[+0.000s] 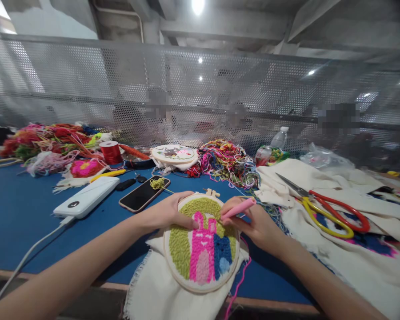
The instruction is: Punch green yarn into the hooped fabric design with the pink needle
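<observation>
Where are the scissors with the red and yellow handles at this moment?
In the head view, the scissors lie on the cream cloth at the right side of the blue table, right of the right hand.

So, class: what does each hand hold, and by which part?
Right hand grips the pink punch needle along its barrel. Left hand steadies the hoop at its upper left rim.

The embroidery hoop (202,244) lies on the worktop (20,209) at the front edge. Behind it to the left lie a phone (143,194) and a power bank (86,196). The scissors (330,209) lie to the right on cloth (353,258).
</observation>
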The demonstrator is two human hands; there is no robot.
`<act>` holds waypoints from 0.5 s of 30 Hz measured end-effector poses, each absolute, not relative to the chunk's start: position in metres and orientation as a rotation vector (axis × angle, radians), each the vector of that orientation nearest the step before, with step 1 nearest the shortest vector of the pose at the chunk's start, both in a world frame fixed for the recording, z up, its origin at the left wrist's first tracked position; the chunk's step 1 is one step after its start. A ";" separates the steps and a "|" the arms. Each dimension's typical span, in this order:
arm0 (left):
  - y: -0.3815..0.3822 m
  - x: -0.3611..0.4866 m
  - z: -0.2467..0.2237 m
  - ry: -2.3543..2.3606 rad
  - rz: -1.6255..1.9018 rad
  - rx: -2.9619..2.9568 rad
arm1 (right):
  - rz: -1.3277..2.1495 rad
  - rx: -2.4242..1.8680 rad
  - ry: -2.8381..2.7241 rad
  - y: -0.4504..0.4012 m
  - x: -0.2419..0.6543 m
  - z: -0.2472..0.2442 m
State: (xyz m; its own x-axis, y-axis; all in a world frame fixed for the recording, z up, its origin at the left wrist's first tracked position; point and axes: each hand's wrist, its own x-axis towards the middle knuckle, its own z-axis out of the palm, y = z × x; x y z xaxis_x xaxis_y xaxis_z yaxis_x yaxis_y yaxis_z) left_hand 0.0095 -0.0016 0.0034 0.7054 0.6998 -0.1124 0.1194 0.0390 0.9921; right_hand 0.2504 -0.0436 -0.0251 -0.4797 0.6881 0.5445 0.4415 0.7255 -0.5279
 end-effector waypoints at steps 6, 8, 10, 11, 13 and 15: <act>-0.001 0.010 0.004 0.688 0.516 1.507 | 0.208 -0.859 -2.290 -0.044 0.246 -0.025; -0.001 0.010 0.005 0.661 0.507 1.508 | 0.188 -0.911 -2.209 -0.047 0.245 -0.025; -0.001 0.011 0.005 0.644 0.495 1.508 | 0.205 -0.969 -2.125 -0.050 0.246 -0.025; -0.001 0.011 0.005 0.651 0.492 1.509 | 0.221 -0.981 -2.097 -0.051 0.246 -0.024; -0.001 0.011 0.006 0.695 0.488 1.507 | 0.248 -0.970 -2.079 -0.052 0.247 -0.024; -0.001 0.011 0.006 0.739 0.489 1.502 | 0.256 -0.957 -2.078 -0.052 0.248 -0.024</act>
State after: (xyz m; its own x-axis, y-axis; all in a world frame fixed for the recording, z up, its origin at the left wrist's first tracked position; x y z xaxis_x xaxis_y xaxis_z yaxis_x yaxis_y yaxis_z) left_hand 0.0106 -0.0014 0.0055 0.6974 0.7041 -0.1341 0.1513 0.0382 0.9877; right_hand 0.2478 -0.0524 -0.0242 -0.3794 0.7087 0.5949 0.5431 0.6911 -0.4769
